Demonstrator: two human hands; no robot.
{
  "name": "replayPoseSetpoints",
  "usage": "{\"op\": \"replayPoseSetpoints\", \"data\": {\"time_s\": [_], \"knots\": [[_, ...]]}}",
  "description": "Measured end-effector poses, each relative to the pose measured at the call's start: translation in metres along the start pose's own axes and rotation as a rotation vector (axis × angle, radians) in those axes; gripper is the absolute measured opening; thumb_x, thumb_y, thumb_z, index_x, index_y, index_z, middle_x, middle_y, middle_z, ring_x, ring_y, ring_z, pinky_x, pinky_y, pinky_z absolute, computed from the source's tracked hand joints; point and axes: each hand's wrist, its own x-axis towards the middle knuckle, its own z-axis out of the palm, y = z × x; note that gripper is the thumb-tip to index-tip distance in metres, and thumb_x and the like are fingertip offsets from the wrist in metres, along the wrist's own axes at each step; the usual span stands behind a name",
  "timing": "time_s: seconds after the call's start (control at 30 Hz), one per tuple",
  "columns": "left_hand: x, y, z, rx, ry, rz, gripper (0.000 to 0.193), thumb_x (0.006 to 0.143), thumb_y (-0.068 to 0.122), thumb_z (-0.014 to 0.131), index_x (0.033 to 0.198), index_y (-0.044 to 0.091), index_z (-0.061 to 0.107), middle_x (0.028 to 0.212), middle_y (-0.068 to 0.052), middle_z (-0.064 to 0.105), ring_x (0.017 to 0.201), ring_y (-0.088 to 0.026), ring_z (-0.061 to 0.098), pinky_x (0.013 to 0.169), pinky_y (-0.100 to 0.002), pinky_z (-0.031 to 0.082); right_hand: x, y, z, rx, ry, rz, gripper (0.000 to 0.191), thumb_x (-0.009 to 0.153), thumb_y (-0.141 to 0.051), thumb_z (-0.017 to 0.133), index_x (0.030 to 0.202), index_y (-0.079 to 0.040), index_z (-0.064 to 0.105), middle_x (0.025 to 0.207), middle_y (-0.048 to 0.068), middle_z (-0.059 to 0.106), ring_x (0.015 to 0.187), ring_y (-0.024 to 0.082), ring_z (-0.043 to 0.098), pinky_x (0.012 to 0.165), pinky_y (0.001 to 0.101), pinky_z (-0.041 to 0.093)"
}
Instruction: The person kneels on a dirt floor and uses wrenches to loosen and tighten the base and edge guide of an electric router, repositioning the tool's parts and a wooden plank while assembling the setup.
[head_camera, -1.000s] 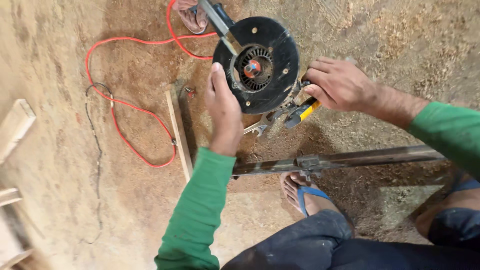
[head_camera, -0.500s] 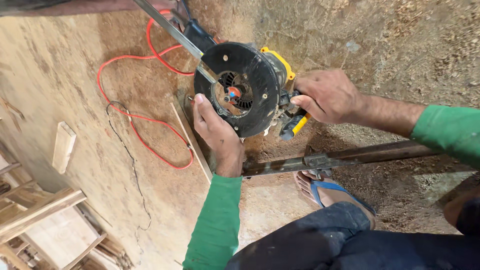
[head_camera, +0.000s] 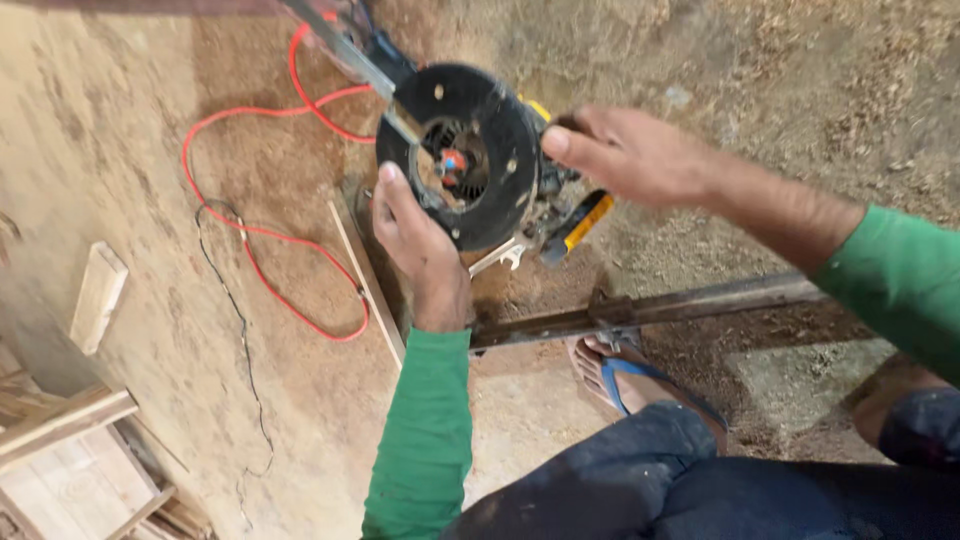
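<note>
Floor: sawdust-strewn ground (head_camera: 150, 150) with one red cable (head_camera: 262, 233) looping across it.
Router: one black-based power tool (head_camera: 470, 150), held tipped up, round base facing the camera, between both hands.
Left hand (head_camera: 420, 245): cups the base's lower-left rim, fingers curled.
Right hand (head_camera: 625, 155): nearer the motor body, fingers together over its right side.
Wrench: one (head_camera: 500, 255), just below.
Bar: one metal bar (head_camera: 650, 310), lying left-right.

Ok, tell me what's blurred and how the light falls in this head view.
Head view: the right hand is motion-smeared, the left hand and the round black power tool softer than the red cable; light is flat and even, no glare, only faint shadows.
</note>
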Motion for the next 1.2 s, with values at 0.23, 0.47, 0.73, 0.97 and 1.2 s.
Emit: {"op": "replayPoseSetpoints", "data": {"time_s": [0.23, 0.47, 0.73, 0.97, 1.2], "knots": [[0.003, 0.012, 0.003, 0.055, -0.028, 0.068, 0.044, 0.109, 0.036, 0.048, 0.11, -0.004, 0.067, 0.1, -0.007, 0.069, 0.09, -0.014, 0.063, 0.081, -0.031, 0.053, 0.018, -0.048, -0.009, -0.341, -0.003, 0.063, 0.101, 0.086, -0.084, 0.056, 0.119, 0.011, 0.066, 0.087, 0.028, 0.071, 0.087, 0.038, 0.075, 0.076, 0.0534, 0.062], [-0.004, 0.02, 0.006, 0.151, -0.014, 0.072, 0.05, 0.109, 0.041, 0.048, 0.104, -0.006, 0.066, 0.095, -0.009, 0.069, 0.086, -0.015, 0.062, 0.077, -0.033, 0.053, 0.02, -0.042, -0.01, -0.289, 0.044, -0.011, 0.094, 0.08, -0.079, 0.065, 0.121, 0.006, 0.065, 0.082, 0.027, 0.071, 0.084, 0.038, 0.075, 0.073, 0.0509, 0.06], [-0.003, 0.022, 0.005, 0.359, 0.014, 0.102, 0.053, 0.114, 0.039, 0.05, 0.102, -0.01, 0.067, 0.089, -0.016, 0.065, 0.083, -0.018, 0.054, 0.075, -0.035, 0.049, 0.015, -0.049, -0.017, -0.235, 0.063, -0.072, 0.09, 0.077, -0.077, 0.067, 0.113, 0.006, 0.069, 0.086, 0.025, 0.071, 0.085, 0.036, 0.074, 0.078, 0.0509, 0.058], [-0.005, 0.037, 0.008, -0.059, -0.098, -0.019, 0.049, 0.11, 0.037, 0.046, 0.12, -0.007, 0.065, 0.11, -0.011, 0.072, 0.097, -0.016, 0.066, 0.086, -0.032, 0.054, 0.001, -0.056, 0.005, -0.284, 0.237, -0.031, 0.076, 0.096, -0.073, 0.052, 0.104, 0.001, 0.065, 0.082, 0.025, 0.07, 0.083, 0.043, 0.072, 0.078, 0.0548, 0.056], [-0.006, 0.022, 0.008, 0.147, -0.014, 0.059, 0.049, 0.109, 0.037, 0.046, 0.118, -0.007, 0.066, 0.108, -0.012, 0.073, 0.095, -0.018, 0.068, 0.086, -0.034, 0.054, 0.009, -0.039, 0.013, -0.031, 0.255, -0.046, 0.077, 0.092, -0.069, 0.054, 0.119, 0.004, 0.054, 0.091, 0.024, 0.07, 0.086, 0.038, 0.073, 0.075, 0.0508, 0.057]]}}
